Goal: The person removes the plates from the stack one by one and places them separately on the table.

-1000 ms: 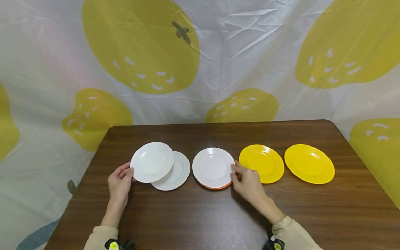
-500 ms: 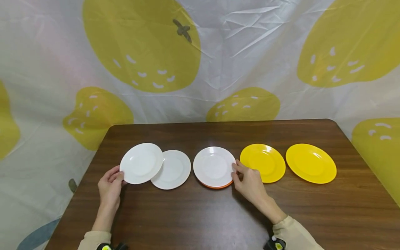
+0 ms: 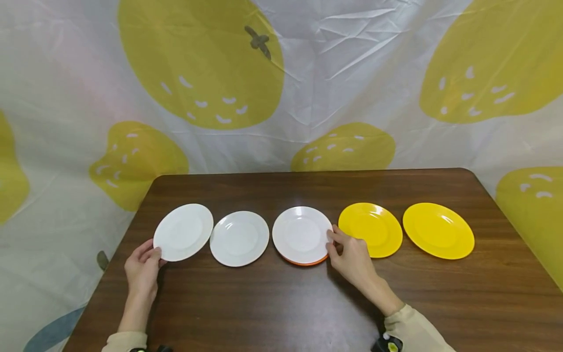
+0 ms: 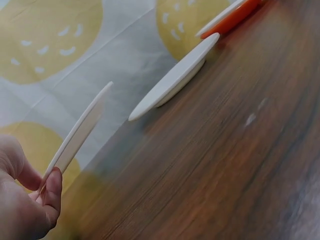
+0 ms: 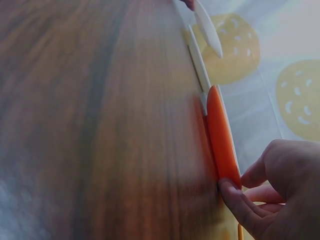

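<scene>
My left hand (image 3: 142, 274) pinches the left edge of a white plate (image 3: 184, 232). In the left wrist view that plate (image 4: 80, 130) is tilted and held up off the table. Just right of it, a second white plate (image 3: 239, 238) lies on the table. My right hand (image 3: 350, 255) pinches the right edge of a middle plate (image 3: 301, 234), white on top with orange showing below. From the right wrist view the orange part (image 5: 222, 137) sits between thumb and fingers. I cannot tell whether it is a separate plate underneath.
Two yellow plates lie to the right: one yellow plate (image 3: 370, 230) beside my right hand, another yellow plate (image 3: 438, 231) farther right. All are on a brown wooden table (image 3: 272, 308). A fruit-patterned cloth (image 3: 308, 98) hangs behind its far edge.
My left hand has moved left with its white plate, which no longer overlaps the second white plate in the head view. The right hand keeps its hold in the same place.
</scene>
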{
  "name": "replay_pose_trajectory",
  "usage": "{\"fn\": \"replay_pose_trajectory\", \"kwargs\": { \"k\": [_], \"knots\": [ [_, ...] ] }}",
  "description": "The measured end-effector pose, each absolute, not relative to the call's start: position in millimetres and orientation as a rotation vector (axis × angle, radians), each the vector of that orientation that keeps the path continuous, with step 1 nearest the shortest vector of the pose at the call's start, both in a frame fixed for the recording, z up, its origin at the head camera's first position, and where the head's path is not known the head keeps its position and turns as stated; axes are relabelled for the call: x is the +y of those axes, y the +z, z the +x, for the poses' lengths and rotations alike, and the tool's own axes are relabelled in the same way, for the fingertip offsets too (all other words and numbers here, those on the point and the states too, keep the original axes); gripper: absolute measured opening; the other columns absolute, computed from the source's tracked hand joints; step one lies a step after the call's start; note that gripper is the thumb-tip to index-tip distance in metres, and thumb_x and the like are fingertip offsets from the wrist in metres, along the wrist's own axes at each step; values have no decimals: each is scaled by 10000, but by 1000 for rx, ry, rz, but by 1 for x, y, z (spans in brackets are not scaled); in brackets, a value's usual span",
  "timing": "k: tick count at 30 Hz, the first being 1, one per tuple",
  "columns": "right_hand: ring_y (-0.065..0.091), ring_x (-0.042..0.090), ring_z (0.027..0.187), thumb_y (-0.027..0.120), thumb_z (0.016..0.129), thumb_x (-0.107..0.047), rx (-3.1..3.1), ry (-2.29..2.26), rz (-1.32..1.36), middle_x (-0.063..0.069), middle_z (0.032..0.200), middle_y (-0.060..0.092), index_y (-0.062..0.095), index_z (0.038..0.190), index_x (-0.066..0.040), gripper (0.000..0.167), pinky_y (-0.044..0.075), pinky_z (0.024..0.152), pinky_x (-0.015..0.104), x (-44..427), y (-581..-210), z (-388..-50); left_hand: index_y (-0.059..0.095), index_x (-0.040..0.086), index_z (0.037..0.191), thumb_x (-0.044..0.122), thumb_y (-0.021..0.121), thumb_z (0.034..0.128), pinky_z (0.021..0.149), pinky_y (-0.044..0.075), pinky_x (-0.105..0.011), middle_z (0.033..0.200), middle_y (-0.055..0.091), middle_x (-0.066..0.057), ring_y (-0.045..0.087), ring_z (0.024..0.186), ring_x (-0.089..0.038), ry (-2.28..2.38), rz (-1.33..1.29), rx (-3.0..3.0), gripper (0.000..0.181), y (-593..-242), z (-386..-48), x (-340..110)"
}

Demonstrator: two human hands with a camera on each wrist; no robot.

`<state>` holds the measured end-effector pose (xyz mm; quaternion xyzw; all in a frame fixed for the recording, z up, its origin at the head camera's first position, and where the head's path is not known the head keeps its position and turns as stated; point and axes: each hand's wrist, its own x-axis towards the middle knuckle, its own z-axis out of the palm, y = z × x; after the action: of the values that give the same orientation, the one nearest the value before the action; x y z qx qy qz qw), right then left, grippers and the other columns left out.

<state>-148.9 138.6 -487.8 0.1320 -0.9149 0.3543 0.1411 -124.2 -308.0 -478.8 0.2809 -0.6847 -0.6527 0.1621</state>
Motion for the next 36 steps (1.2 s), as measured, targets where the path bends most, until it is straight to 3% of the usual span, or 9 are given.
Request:
{"fn": "replay_pose_trajectory", "kwargs": {
  "k": [15, 23, 25, 27, 30, 33, 36],
  "knots": [
    [659, 132, 622, 709, 868, -34, -2636, 1025, 391, 262, 1261, 675, 698, 1200, 89, 354, 556, 591, 208, 140, -488, -148, 435, -142, 1418, 0, 519, 984, 600, 504, -92, 710, 560, 229, 549, 648, 58, -1713, 837, -1980, 465, -495, -113, -322],
    [675, 136, 640, 710, 876, -49, -2644, 1026, 403, 254, 1279, 669, 693, 1216, 82, 365, 562, 600, 215, 140, -488, -148, 461, -150, 1403, 43, 534, 989, 587, 493, -87, 735, 567, 181, 541, 597, 62, -1607, 857, -2090, 462, -496, -112, -327],
    [673, 133, 641, 709, 878, -51, -2653, 1026, 403, 254, 1285, 666, 689, 1222, 81, 369, 558, 600, 209, 140, -488, -148, 483, -141, 1397, 80, 533, 998, 601, 472, -66, 827, 626, 100, 515, 628, 99, -1554, 872, -2140, 459, -495, -112, -327],
    [671, 132, 643, 708, 881, -50, -2659, 1026, 401, 255, 1288, 665, 688, 1225, 81, 369, 559, 601, 207, 140, -488, -148, 487, -133, 1407, 115, 526, 1007, 628, 444, -38, 1009, 675, -62, 490, 686, 126, -1532, 887, -2169, 473, -494, -112, -327],
    [670, 135, 645, 707, 880, -46, -2662, 1025, 400, 261, 1287, 663, 687, 1224, 86, 369, 562, 603, 212, 140, -488, -148, 473, -107, 1440, 169, 514, 1017, 680, 387, -4, 1328, 567, -280, 454, 800, 126, -1523, 904, -2198, 508, -491, -112, -325],
    [675, 140, 648, 709, 875, -42, -2660, 1020, 403, 262, 1284, 665, 689, 1220, 87, 369, 568, 604, 223, 140, -488, -149, 460, -98, 1456, 175, 511, 1013, 706, 365, -4, 1406, 533, -311, 512, 954, 1, -1521, 897, -2219, 523, -488, -111, -322],
    [683, 143, 655, 715, 869, -41, -2656, 1009, 411, 258, 1280, 669, 692, 1215, 87, 369, 574, 609, 233, 140, -488, -149, 453, -95, 1462, 168, 511, 1003, 742, 352, -39, 1404, 531, -332, 552, 1136, -216, -1482, 879, -2264, 533, -485, -109, -318]
  ]
}}
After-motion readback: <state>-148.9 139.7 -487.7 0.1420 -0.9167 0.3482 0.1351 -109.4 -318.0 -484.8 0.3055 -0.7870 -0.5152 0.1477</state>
